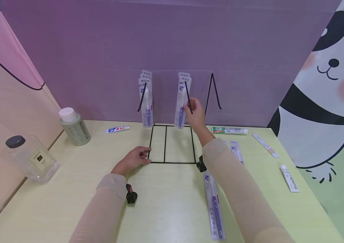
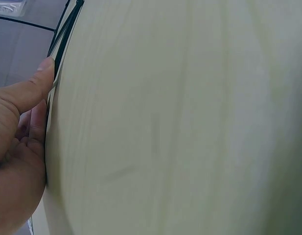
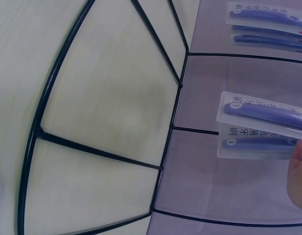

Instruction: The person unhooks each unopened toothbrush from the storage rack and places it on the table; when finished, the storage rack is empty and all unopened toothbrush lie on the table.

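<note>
A black wire rack (image 1: pixel 165 145) stands on the table with hooks rising at its back. My left hand (image 1: pixel 134 158) pinches the left side of its base, and the left wrist view shows the thumb (image 2: pixel 35 85) against the wire. Packaged toothbrushes (image 1: pixel 180 104) with purple handles hang at the middle hook. With its fingers at their right edge, my right hand (image 1: pixel 197 113) holds the front pack; in the right wrist view that pack (image 3: pixel 263 113) tilts across the one behind. More packaged toothbrushes (image 1: pixel 146 104) hang at the left hook. The right hook (image 1: pixel 216 92) rises beside my right hand.
Packaged toothbrushes (image 1: pixel 214 209) lie by my right forearm, partly hidden. Toothpaste tubes lie at the back left (image 1: pixel 117 129), back right (image 1: pixel 229 130) and far right (image 1: pixel 289 179), near a slim white pack (image 1: pixel 265 145). A grey-green bottle (image 1: pixel 76 130) and a clear bottle (image 1: pixel 33 162) stand left.
</note>
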`<state>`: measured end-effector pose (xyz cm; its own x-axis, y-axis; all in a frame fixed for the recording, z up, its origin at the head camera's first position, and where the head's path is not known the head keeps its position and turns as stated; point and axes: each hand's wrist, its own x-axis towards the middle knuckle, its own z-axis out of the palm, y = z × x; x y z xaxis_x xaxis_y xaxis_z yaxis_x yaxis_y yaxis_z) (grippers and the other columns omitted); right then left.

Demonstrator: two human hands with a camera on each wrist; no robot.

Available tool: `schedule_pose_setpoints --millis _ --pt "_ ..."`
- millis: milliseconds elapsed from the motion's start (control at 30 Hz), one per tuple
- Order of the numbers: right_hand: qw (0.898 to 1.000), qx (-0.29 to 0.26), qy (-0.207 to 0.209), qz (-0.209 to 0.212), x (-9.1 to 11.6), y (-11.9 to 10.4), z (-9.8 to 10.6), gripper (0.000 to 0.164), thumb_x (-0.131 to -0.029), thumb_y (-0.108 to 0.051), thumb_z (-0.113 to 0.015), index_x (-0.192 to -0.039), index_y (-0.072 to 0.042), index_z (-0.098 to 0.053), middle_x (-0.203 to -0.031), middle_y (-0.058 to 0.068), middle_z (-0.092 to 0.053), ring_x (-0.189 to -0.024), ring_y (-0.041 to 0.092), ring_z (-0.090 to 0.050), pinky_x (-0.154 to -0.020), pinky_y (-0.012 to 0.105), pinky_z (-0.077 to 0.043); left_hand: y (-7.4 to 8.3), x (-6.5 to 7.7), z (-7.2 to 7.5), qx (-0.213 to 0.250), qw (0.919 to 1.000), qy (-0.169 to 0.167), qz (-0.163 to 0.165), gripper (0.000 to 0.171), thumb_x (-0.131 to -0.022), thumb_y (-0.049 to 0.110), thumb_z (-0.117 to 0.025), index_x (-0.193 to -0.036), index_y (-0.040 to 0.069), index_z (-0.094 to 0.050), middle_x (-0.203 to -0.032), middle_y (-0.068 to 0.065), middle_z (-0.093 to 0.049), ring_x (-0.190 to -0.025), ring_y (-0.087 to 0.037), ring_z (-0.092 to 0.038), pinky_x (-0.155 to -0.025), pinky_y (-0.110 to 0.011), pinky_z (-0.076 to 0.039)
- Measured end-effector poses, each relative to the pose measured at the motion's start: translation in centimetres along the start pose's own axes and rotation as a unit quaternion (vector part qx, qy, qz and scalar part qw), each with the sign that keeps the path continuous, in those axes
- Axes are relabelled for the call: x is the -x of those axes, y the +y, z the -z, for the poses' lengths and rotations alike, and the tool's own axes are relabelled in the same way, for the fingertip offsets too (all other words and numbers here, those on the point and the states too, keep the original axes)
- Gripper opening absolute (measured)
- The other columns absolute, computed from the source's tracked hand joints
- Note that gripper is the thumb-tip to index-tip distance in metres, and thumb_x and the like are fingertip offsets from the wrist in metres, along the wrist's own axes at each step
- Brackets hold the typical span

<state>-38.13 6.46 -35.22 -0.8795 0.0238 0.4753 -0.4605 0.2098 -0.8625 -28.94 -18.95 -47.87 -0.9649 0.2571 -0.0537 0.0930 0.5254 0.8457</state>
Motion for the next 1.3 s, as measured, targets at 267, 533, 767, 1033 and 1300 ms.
schedule_pose_setpoints --millis 267,533,767,1033,1300 --pt "0.996 -0.076 0.009 -0.040 0.6 -0.8 1.5 0.032 -0.089 -0.001 -0.054 -0.120 -0.007 -0.048 -0.100 0.012 -0.053 -0.086 0.023 -0.051 -0.073 0.035 -0.046 -0.1 -0.1 -0.3 -0.001 1.0000 -0.003 0.003 0.054 -0.076 0.015 -0.074 -0.126 0.005 -0.052 -0.103 -0.012 -0.047 -0.091 -0.023 -0.048 -0.081 -0.035 -0.042" --pt "0.988 -0.119 -0.065 -0.070 3.6 -1.1 4.4 0.041 -0.087 0.006 -0.052 -0.124 -0.002 -0.039 -0.101 0.015 -0.051 -0.075 0.020 -0.054 -0.061 0.032 -0.051 0.2 -0.1 -0.5 -0.023 0.9995 -0.001 0.020 0.054 -0.079 0.010 -0.071 -0.128 0.004 -0.050 -0.104 -0.011 -0.048 -0.094 -0.023 -0.047 -0.085 -0.036 -0.040" --pt "0.965 -0.079 -0.174 -0.179 9.4 -1.4 6.8 0.055 -0.085 0.005 -0.054 -0.134 -0.006 -0.029 -0.109 0.019 -0.051 -0.076 0.023 -0.057 -0.061 0.039 -0.051 0.6 0.1 -0.3 -0.017 0.9998 -0.002 0.011 0.054 -0.079 0.008 -0.070 -0.128 0.002 -0.049 -0.105 -0.013 -0.047 -0.094 -0.024 -0.047 -0.085 -0.037 -0.039" --pt "0.918 -0.076 -0.231 -0.312 17.1 -0.1 8.2 0.056 -0.085 0.007 -0.054 -0.133 -0.008 -0.029 -0.103 0.018 -0.048 -0.072 0.023 -0.054 -0.058 0.040 -0.050 0.8 0.2 -0.3 -0.016 0.9996 -0.004 0.022 0.055 -0.079 0.008 -0.070 -0.129 0.003 -0.048 -0.108 -0.014 -0.047 -0.097 -0.025 -0.047 -0.087 -0.038 -0.039" --pt "0.890 -0.036 -0.291 -0.349 20.7 0.3 8.4 0.059 -0.082 0.004 -0.058 -0.131 -0.003 -0.027 -0.095 0.017 -0.045 -0.065 0.023 -0.054 -0.052 0.038 -0.049 0.7 0.1 -0.2 -0.013 0.9996 -0.003 0.026 0.054 -0.079 0.008 -0.070 -0.129 0.005 -0.049 -0.110 -0.013 -0.046 -0.099 -0.025 -0.046 -0.088 -0.038 -0.038"
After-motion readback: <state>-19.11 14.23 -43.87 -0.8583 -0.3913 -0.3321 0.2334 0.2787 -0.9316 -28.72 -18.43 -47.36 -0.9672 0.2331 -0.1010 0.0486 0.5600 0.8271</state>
